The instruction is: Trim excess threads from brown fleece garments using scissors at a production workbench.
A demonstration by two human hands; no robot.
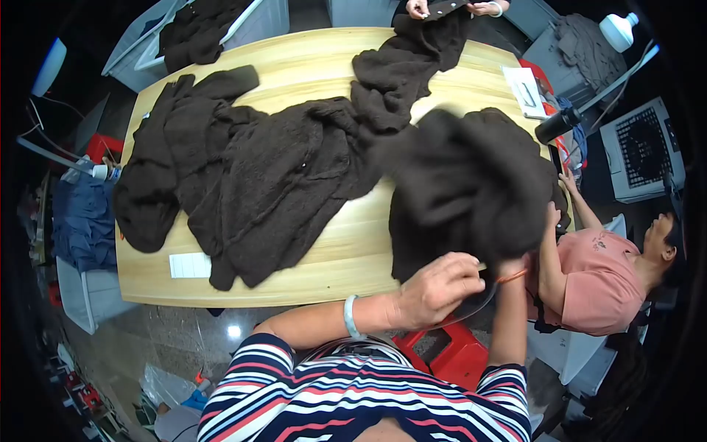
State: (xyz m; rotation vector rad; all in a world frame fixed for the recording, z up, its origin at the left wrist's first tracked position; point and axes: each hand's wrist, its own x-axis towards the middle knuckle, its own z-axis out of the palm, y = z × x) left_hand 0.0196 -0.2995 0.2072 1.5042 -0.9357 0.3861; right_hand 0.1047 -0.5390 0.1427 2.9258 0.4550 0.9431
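Observation:
A dark brown fleecy garment (pixel 479 184) is bunched up in front of me on the right, its upper part smeared by motion. My right hand (pixel 513 267) reaches up under its near edge; only the wrist shows and the fingers are hidden behind the cloth. Just left of that wrist, my left hand (pixel 440 289) is closed, fingers curled in toward the thumb. A small yellowish tip and a thin curved line show beside its fingertips, too little to name. More dark brown fleecy garments (pixel 272 177) lie spread across the left and middle of the table.
The pale wooden table (pixel 353 276) carries a white paper (pixel 190 266) and a white notepad (pixel 524 92). A co-worker in a pink shirt (pixel 600 276) touches the pile's right side; another person's hands (pixel 449 9) hold cloth opposite. Lamps, bins and a red stool (pixel 456 357) surround it.

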